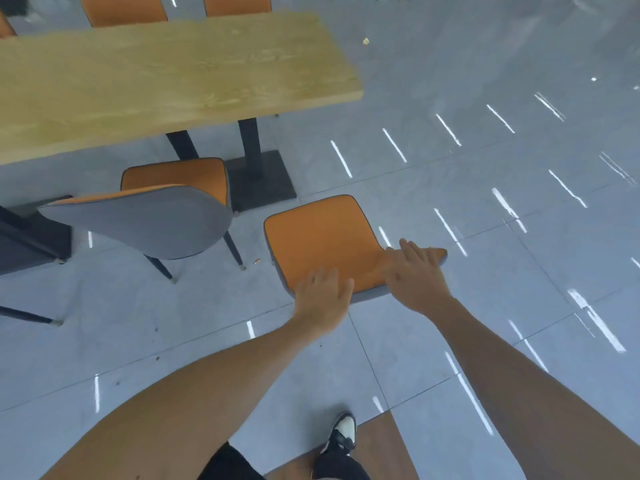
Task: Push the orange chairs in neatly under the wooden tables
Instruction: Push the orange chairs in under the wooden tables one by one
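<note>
An orange chair (318, 233) stands out on the floor, right of the wooden table (173, 74) and clear of its edge. I look down on its orange seat and the top of its backrest. My left hand (323, 299) curls over the backrest's left end. My right hand (415, 271) lies across the right end with fingers spread over the rim. A second orange chair with a grey back (138, 220) stands at the table's near side, its seat only partly under the top.
Two more orange chairs (124, 8) sit at the table's far side. The table's black post and base plate (259, 181) stand just beyond the held chair. Another dark base (31, 233) is at the left. Grey tiled floor stretches to the right. My shoe (343, 431) is below.
</note>
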### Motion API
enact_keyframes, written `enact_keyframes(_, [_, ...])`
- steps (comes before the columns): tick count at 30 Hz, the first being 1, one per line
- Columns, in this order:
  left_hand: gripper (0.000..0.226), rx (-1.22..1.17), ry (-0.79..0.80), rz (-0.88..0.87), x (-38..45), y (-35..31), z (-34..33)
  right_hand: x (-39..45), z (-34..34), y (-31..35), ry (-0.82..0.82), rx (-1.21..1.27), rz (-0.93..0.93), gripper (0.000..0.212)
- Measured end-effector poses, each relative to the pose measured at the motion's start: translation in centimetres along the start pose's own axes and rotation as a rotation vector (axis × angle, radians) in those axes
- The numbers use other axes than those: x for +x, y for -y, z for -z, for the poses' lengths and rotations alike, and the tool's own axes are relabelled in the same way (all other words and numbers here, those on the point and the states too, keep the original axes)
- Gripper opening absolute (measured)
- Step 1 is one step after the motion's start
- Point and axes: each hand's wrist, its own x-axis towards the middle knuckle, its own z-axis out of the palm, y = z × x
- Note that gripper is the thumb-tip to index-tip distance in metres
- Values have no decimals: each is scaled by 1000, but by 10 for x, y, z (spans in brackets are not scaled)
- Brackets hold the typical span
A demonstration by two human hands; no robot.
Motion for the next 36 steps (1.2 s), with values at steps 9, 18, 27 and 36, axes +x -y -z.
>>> enact_keyframes(9, [48, -40, -49, 141, 24, -34, -45, 20, -35, -89, -157, -8, 206, 24])
enact_keyframes(18, [46, 22, -100, 190, 61, 6, -51, 72, -43, -62, -316, 101, 207, 39])
enact_keyframes(27, [49, 52, -248, 94, 154, 19, 26, 182, 10, -39, -464, 123, 198, 34])
enact_keyframes(36, [48, 74, -190, 22, 113, 36, -15, 134, -38, -45, -358, 143, 281, 39])
